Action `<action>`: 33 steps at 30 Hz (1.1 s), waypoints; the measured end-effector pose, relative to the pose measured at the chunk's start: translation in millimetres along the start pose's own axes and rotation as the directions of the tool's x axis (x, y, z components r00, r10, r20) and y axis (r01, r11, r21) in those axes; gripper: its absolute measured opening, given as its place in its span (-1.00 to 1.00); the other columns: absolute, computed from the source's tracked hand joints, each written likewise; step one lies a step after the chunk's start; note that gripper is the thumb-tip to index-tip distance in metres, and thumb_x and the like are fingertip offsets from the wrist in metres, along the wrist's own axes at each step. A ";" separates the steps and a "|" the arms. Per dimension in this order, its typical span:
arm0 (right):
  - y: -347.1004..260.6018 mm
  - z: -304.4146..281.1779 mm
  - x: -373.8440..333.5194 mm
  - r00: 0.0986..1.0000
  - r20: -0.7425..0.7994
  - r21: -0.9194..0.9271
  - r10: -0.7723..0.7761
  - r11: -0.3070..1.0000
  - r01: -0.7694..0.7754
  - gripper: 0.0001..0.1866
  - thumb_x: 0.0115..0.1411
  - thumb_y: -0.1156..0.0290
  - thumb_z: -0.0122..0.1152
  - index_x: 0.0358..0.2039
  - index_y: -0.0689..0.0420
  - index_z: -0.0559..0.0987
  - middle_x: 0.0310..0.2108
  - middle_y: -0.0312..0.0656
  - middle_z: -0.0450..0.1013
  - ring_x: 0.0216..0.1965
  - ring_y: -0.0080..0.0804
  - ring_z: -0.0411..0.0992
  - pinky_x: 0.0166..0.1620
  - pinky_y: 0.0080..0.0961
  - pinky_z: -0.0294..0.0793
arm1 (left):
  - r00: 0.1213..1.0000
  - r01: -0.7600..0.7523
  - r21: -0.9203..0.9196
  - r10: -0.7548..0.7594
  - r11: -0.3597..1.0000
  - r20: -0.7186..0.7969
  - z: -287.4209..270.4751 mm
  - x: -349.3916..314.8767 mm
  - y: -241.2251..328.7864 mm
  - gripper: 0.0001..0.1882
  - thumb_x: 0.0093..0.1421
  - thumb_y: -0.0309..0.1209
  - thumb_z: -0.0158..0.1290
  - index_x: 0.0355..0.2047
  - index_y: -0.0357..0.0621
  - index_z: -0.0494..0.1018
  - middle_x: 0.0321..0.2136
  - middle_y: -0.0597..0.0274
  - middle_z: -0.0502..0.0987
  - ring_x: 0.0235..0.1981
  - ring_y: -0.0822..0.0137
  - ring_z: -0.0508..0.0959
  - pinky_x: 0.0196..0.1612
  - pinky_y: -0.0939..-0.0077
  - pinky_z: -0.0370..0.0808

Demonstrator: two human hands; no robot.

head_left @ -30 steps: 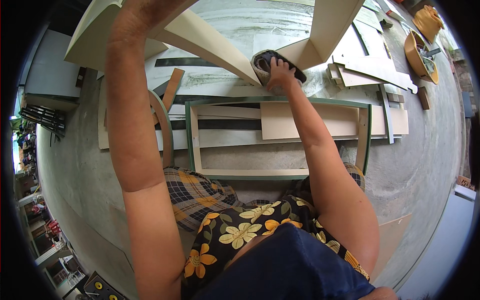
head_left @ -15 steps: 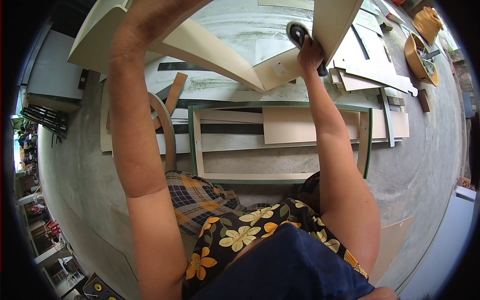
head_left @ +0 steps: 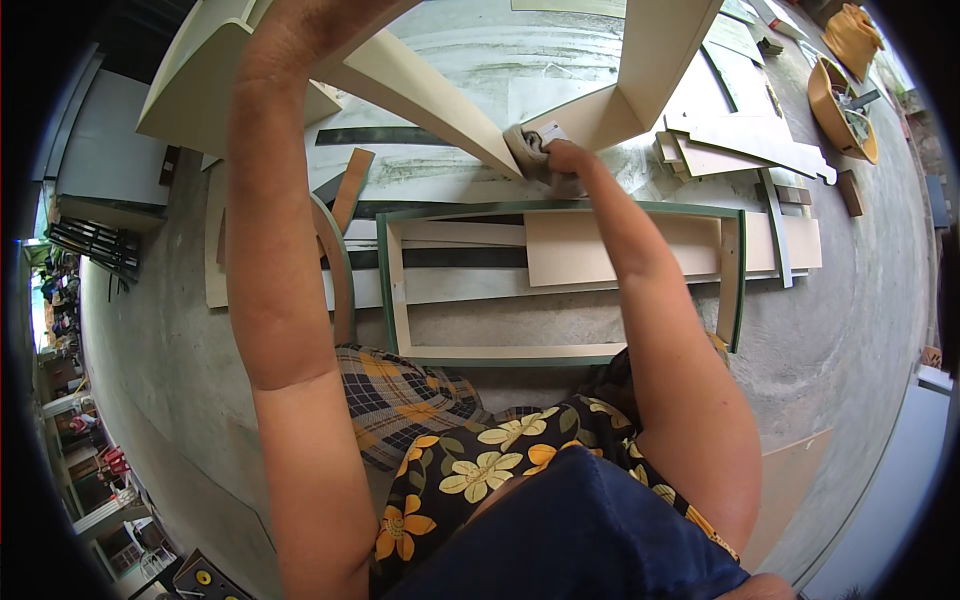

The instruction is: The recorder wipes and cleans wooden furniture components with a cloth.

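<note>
Right, the short low board of the cream shelf unit [head_left: 435, 105] looks to be getting wiped, judging by the hold. Landmark used: the green-edged frame [head_left: 510, 353].

A grey pad [head_left: 527, 150] is held by the right hand [head_left: 570, 158], just beyond the far rail of the green-edged frame. The grip is wrapped firmly round the pad, with no visible gap; the pad is set at the low corner where two cream boards meet. A white label [head_left: 551, 131] is seen beside it.

The left hand [head_left: 330, 28] is cut off by the upper edge, beyond the left end of the green-edged frame; whether anything is gripped cannot be told.

Progress: the unit's boards are already joined at the visible corners. The wipe is judged partway; finished and unfinished areas can't be told apart by surface look. The far side is out of view. No hand is on the green-edged frame.

Around it: a curved strip [head_left: 338, 280] is seen off its left end, offcut boards [head_left: 735, 145] past its far right corner, and a yellow tub [head_left: 828, 110] farther right.
</note>
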State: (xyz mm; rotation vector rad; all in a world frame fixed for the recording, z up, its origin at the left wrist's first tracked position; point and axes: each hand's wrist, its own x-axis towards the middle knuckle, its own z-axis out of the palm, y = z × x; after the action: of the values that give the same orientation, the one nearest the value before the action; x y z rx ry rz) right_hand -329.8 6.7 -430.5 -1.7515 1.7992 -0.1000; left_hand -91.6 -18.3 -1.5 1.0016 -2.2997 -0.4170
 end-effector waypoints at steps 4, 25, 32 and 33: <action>-38.0 -55.0 -11.3 0.933 0.100 -0.429 0.346 0.861 -0.274 -0.62 0.05 0.37 0.03 -0.08 0.09 0.55 0.00 -0.04 0.41 0.01 -0.20 0.42 -0.02 -0.30 0.44 | 0.994 0.060 -0.037 -0.056 0.998 0.090 -35.7 -27.9 38.8 0.34 -0.38 0.47 0.12 0.15 -0.50 0.13 0.05 -0.51 0.22 0.12 -0.19 0.30 0.09 0.05 0.35; -81.0 -97.3 -5.2 0.988 -0.048 -0.125 0.146 0.981 -0.151 -0.60 0.00 0.32 0.10 -0.10 0.09 0.55 -0.16 -0.13 0.52 -0.13 -0.26 0.49 -0.11 -0.34 0.46 | 0.989 0.150 0.109 -0.149 0.983 -0.016 -13.9 -43.4 59.2 0.32 -0.39 0.51 0.06 0.21 -0.29 0.12 0.15 -0.39 0.13 0.21 -0.21 0.15 0.18 -0.06 0.19; -163.9 -44.6 -13.7 0.862 -0.480 0.717 -0.165 0.493 0.494 -0.60 -0.01 0.30 0.06 -0.15 0.23 0.49 -0.28 0.09 0.50 -0.20 -0.10 0.47 -0.09 -0.33 0.40 | 0.991 0.131 0.015 -0.131 0.991 -0.002 -32.4 -33.4 -16.3 0.31 -0.37 0.48 0.09 0.21 -0.28 0.11 0.15 -0.37 0.13 0.22 -0.20 0.14 0.19 -0.01 0.20; -127.4 -27.9 -3.9 0.867 -0.483 0.624 -0.125 0.645 0.441 -0.59 0.02 0.25 0.07 -0.15 0.22 0.49 -0.26 0.11 0.49 -0.18 -0.06 0.46 -0.09 -0.31 0.40 | 0.994 0.109 -0.002 -0.109 0.994 0.003 -27.6 -25.7 -10.2 0.30 -0.37 0.47 0.10 0.21 -0.28 0.11 0.16 -0.36 0.13 0.22 -0.18 0.14 0.19 -0.01 0.19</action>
State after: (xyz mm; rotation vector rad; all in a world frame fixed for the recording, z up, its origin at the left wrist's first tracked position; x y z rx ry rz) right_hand -231.2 -14.7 -347.8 -1.4428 1.3836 -1.2275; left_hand -54.7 -7.3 4.8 1.1302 -2.2532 -0.4648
